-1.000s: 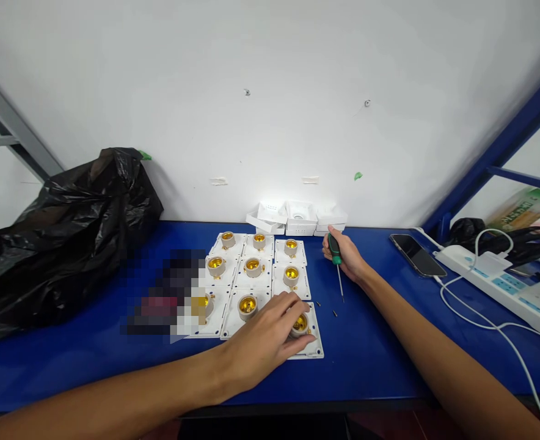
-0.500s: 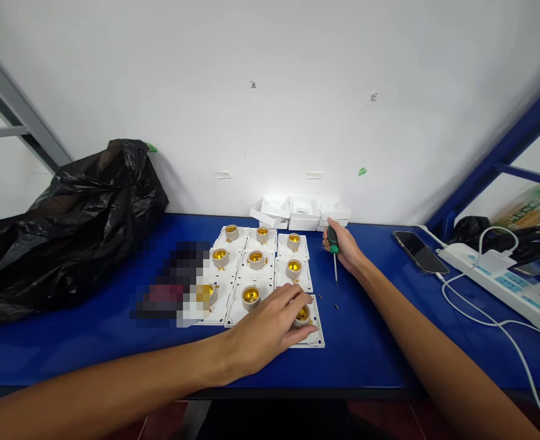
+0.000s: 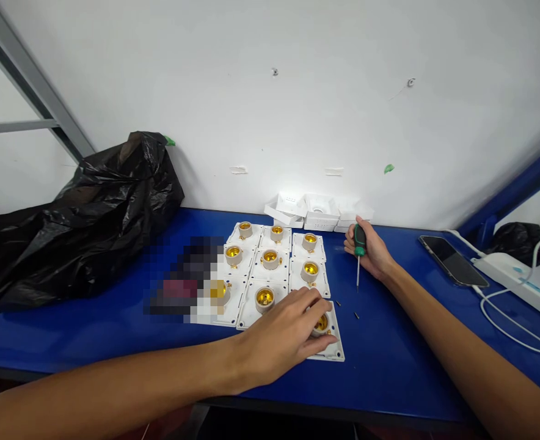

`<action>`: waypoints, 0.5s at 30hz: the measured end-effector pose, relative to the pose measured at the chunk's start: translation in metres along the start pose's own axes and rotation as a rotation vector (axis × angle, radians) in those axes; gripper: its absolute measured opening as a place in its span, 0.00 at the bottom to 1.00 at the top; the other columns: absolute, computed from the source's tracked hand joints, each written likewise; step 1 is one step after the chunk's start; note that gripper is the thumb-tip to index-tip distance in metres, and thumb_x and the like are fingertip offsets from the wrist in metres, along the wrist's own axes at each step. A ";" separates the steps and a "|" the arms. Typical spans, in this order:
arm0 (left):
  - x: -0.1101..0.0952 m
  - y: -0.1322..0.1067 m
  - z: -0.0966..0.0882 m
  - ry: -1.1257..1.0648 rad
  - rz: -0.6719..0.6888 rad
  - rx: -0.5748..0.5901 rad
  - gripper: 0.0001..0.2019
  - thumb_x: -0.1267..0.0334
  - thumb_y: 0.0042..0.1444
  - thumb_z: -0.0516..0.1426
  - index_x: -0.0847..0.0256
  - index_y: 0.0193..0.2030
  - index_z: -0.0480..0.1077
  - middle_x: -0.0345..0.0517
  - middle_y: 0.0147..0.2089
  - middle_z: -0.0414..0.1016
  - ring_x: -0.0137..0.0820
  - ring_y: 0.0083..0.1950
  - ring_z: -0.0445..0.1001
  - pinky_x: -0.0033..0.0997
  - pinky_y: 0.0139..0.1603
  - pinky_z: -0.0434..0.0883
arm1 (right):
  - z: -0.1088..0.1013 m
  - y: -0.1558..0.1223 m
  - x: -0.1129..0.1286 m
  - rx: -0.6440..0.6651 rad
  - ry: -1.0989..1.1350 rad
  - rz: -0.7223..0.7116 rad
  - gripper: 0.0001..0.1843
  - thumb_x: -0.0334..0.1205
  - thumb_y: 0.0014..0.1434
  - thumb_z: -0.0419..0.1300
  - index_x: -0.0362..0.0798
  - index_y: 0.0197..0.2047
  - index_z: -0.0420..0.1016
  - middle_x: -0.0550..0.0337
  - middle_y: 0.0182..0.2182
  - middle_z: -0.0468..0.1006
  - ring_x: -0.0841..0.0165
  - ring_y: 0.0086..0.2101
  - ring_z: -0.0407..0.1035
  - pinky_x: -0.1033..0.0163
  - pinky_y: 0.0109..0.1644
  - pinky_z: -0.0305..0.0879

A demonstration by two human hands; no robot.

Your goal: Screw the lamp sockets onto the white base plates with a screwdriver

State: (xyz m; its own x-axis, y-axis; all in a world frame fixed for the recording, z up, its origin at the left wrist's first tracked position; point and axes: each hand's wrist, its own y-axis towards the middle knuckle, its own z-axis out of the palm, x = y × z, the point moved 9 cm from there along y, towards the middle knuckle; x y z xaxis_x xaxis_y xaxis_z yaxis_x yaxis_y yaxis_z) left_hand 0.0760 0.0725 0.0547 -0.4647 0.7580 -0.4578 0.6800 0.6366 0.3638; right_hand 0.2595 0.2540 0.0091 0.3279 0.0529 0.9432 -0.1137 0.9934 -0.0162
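Observation:
Several white square lamp-holder plates with brass sockets (image 3: 270, 260) lie in rows on the blue table (image 3: 91, 330). My left hand (image 3: 283, 336) rests on the nearest right plate (image 3: 332, 342), fingers curled around its brass socket. My right hand (image 3: 371, 250) is farther back, to the right of the plates, closed around a green-handled screwdriver (image 3: 358, 253) held upright with its tip down toward the table. Two small dark screws (image 3: 347, 308) lie on the table between my hands.
A big black plastic bag (image 3: 77, 220) fills the left of the table. White plastic covers (image 3: 318, 211) are stacked against the wall. A phone (image 3: 453, 269), a white power strip (image 3: 521, 284) and its cable lie at the right. A blurred patch covers something left of the plates.
The view has shifted so everything sits farther right in frame. My right hand has tipped the screwdriver more upright. My left hand stays on the same plate.

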 end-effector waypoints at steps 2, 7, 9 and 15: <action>0.000 0.000 0.000 -0.001 0.002 -0.002 0.15 0.62 0.67 0.67 0.61 0.54 0.68 0.48 0.52 0.75 0.41 0.53 0.77 0.41 0.55 0.77 | 0.001 0.000 0.002 0.011 -0.002 -0.021 0.26 0.58 0.69 0.61 0.48 0.26 0.69 0.70 0.19 0.59 0.76 0.18 0.50 0.68 0.20 0.52; 0.000 0.000 0.000 -0.007 -0.005 0.001 0.17 0.63 0.66 0.68 0.62 0.55 0.68 0.48 0.52 0.74 0.41 0.53 0.78 0.41 0.55 0.78 | 0.004 -0.001 0.006 0.021 -0.017 -0.046 0.27 0.62 0.62 0.66 0.49 0.24 0.70 0.68 0.17 0.57 0.74 0.18 0.48 0.66 0.21 0.49; 0.000 0.001 0.000 -0.013 -0.013 0.006 0.17 0.63 0.65 0.68 0.62 0.55 0.68 0.48 0.52 0.74 0.41 0.53 0.78 0.40 0.55 0.78 | 0.005 -0.002 0.006 0.024 -0.026 -0.048 0.27 0.63 0.61 0.67 0.49 0.24 0.70 0.69 0.17 0.57 0.74 0.18 0.48 0.66 0.21 0.50; 0.001 0.001 -0.002 -0.018 -0.034 0.023 0.15 0.63 0.67 0.67 0.59 0.55 0.68 0.48 0.53 0.75 0.40 0.54 0.78 0.40 0.55 0.78 | 0.000 0.000 0.003 0.003 -0.062 -0.035 0.22 0.57 0.70 0.61 0.46 0.34 0.74 0.67 0.24 0.69 0.75 0.21 0.60 0.68 0.24 0.62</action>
State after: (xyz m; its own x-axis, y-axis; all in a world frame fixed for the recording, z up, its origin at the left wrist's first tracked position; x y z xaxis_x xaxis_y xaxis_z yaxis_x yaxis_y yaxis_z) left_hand 0.0757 0.0743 0.0561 -0.4776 0.7333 -0.4839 0.6772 0.6582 0.3289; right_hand 0.2604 0.2538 0.0115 0.2731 0.0113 0.9619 -0.1063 0.9942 0.0185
